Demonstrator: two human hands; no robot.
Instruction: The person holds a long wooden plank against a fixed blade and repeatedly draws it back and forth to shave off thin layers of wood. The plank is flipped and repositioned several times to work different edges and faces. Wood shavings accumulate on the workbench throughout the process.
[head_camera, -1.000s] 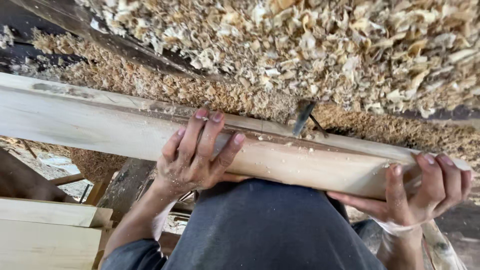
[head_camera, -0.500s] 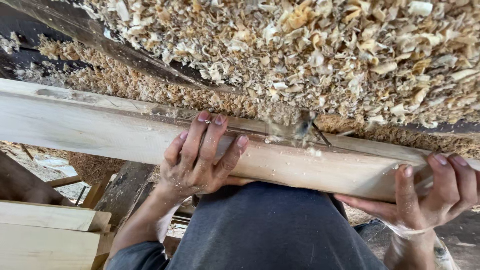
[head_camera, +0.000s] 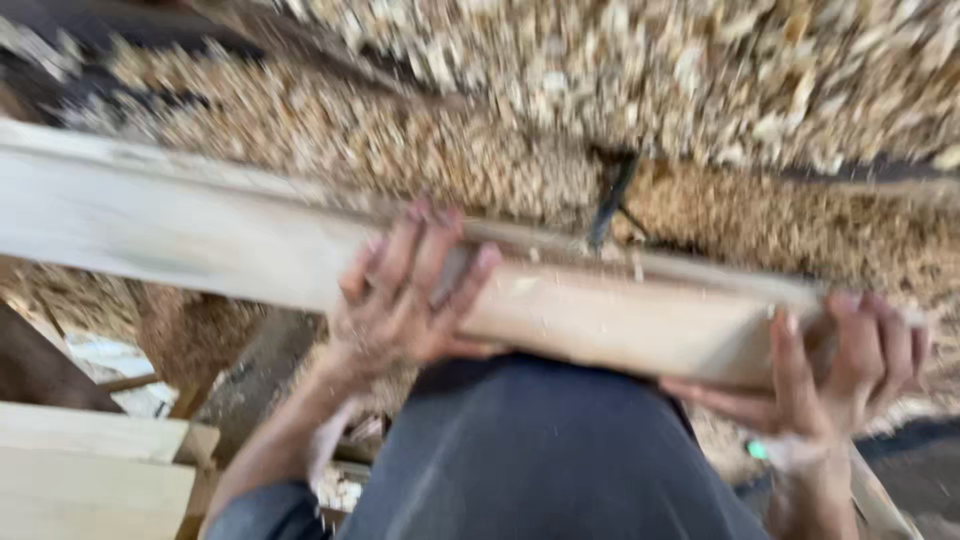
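Plank (head_camera: 620, 320) shifted left, under L/R fingers (head_camera: 425, 250).

One long pale wooden board (head_camera: 250, 240) runs across the scene from far left to near right. Two hands are on it: one left hand (head_camera: 410, 295) near the middle with fingers spread over the top, and one right hand (head_camera: 830, 365) at the right end, wrapped around it. One dark narrow metal piece (head_camera: 608, 215) stands just behind the board; the blur hides what kind it is. One broad heap of wood shavings (head_camera: 650, 80) covers the far side, its pieces too many and too blurred to count. Two pale stacked boards (head_camera: 90, 465) lie at the near left.
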